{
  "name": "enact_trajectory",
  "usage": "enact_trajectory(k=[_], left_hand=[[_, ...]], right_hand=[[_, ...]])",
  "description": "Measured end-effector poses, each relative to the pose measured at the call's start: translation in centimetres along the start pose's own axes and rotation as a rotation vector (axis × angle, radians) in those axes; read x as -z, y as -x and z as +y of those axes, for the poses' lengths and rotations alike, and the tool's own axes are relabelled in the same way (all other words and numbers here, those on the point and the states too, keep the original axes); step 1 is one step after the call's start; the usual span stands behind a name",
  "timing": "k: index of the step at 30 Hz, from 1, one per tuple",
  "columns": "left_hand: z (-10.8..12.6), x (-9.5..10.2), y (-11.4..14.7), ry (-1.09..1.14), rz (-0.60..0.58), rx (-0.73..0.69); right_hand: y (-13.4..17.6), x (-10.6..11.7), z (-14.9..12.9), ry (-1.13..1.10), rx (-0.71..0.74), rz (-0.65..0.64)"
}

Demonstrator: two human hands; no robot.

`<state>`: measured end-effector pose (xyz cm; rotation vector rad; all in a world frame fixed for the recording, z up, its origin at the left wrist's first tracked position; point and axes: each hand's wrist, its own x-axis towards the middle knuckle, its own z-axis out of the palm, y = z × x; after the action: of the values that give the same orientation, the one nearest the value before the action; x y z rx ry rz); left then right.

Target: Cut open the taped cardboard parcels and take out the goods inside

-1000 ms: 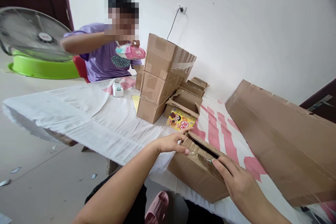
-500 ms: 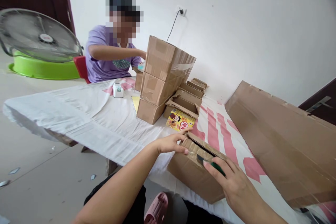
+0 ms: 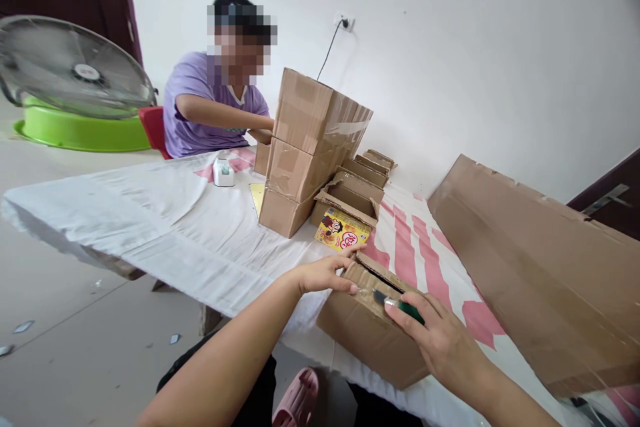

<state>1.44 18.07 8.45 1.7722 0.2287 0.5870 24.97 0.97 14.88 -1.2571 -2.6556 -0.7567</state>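
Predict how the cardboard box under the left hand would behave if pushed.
The cardboard box probably keeps its shape, its side being flat. The top may give, as a gap shows there. It might drag the wrinkled tablecloth along.

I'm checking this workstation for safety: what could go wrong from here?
The bare cutter blade in the right hand points toward the fingers of the left hand on the cardboard box; a slip might cut them. The box sits near the edge of the cloth-covered table, so a push could tip it off.
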Motion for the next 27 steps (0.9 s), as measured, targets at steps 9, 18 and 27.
enact_trajectory(k=[9, 18, 27], left_hand=[[-0.2, -0.8, -0.3, -0.004, -0.026, -0.027], [-0.1, -0.7, -0.7, -0.014, -0.037, -0.053], [-0.3, -1.0, -0.8, -0.020, -0.015, -0.038]], right_hand=[[-2.1, -1.1, -0.9, 0.023, -0.063, 0.016], [-2.5, -1.0, -0.6, -0.182, -0.296, 0.157], [-5.2, -0.9, -1.5, -0.236, -0.289, 0.037]])
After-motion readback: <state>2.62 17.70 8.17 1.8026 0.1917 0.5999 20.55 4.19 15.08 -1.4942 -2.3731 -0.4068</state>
